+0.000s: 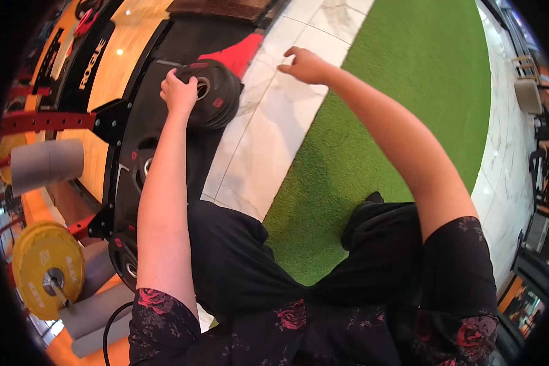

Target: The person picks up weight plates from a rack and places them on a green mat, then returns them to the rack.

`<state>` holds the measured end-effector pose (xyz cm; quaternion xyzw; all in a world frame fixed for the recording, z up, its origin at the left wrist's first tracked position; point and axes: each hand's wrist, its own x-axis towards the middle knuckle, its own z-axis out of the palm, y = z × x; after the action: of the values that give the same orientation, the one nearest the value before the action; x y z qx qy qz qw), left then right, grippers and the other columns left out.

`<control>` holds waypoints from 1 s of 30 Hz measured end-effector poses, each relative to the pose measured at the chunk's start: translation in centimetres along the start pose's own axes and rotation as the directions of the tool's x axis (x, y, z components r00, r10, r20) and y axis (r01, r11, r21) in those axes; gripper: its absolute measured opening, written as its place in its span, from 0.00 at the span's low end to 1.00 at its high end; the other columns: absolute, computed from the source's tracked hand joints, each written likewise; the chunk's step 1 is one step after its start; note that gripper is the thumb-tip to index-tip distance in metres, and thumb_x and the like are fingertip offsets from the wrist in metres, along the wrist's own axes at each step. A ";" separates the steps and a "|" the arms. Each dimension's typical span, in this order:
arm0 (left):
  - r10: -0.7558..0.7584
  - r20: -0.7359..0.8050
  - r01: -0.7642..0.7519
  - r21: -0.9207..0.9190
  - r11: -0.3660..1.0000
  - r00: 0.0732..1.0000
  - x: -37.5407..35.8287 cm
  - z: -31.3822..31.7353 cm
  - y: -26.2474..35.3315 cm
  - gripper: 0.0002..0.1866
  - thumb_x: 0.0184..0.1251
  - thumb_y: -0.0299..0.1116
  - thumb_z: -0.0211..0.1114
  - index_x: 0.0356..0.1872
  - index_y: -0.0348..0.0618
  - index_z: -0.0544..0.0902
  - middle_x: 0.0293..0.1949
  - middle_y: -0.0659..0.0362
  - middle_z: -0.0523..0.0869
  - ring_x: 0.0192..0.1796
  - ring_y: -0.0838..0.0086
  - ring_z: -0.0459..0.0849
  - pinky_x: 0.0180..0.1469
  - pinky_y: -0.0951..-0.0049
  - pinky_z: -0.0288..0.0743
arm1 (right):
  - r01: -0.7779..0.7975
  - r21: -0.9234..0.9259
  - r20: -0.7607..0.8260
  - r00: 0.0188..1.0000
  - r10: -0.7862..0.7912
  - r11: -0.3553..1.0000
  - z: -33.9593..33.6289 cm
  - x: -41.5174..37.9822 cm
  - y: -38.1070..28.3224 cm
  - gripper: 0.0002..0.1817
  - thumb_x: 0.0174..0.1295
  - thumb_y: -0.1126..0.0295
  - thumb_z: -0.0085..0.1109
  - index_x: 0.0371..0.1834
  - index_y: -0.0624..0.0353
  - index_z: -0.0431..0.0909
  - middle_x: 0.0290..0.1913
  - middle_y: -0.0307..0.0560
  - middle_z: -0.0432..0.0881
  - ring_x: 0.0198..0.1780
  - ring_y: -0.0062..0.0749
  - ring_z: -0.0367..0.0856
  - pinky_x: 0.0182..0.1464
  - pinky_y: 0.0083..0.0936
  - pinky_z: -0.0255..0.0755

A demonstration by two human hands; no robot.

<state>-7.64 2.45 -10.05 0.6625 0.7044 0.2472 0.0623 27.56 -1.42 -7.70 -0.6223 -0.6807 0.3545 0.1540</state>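
A stack of black weight plates (226,91) with a metal ring in its centre hole lies flat on a black mat near the top of the head view. My left hand (180,93) overlaps the stack's left side, its thumb and fingers apart beside the centre hole. Over the white tiles to the right of the stack, my right hand (305,66) hangs in the air with nothing in it. Its fingers are curved and spread from the thumb. Behind the stack a red cloth-like piece (244,56) sticks out.
More black plates (126,259) lie along the mat at left. A red rack beam (49,122), grey foam rollers (47,166) and a yellow plate on a bar (47,268) stand farther left. White tiles (250,158) border green turf (421,73).
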 end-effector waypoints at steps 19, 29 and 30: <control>-0.518 0.487 0.709 -0.435 0.555 0.704 -3.6 -5.6 -1.7 0.35 0.69 0.36 0.68 0.74 0.39 0.66 0.64 0.47 0.78 0.61 0.58 0.80 0.56 0.48 0.76 | -0.423 0.334 -0.114 0.869 0.481 0.843 15.0 7.7 -10.2 0.20 0.60 0.66 0.63 0.50 0.71 0.83 0.55 0.68 0.83 0.64 0.57 0.76 0.63 0.44 0.76; -0.172 0.612 0.566 -0.537 0.626 0.772 -4.4 -5.8 11.8 0.18 0.72 0.43 0.69 0.54 0.40 0.85 0.38 0.61 0.89 0.34 0.73 0.85 0.33 0.67 0.78 | -0.344 0.701 0.131 0.923 0.361 0.625 -1.6 -8.8 -4.0 0.12 0.71 0.68 0.62 0.47 0.68 0.80 0.42 0.49 0.85 0.44 0.36 0.86 0.42 0.41 0.89; -0.097 0.681 0.579 -0.529 0.621 0.726 -5.0 -4.4 13.6 0.19 0.72 0.43 0.68 0.55 0.41 0.85 0.39 0.60 0.88 0.34 0.74 0.84 0.33 0.68 0.78 | -0.344 0.719 0.115 0.916 0.384 0.604 -3.4 -11.2 -2.8 0.15 0.72 0.68 0.62 0.52 0.69 0.75 0.45 0.50 0.84 0.47 0.36 0.86 0.42 0.42 0.89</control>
<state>3.38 -3.53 -1.51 0.4715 0.6127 0.2625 0.5775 29.68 -11.09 -0.79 -0.6435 -0.3385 0.6023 0.3295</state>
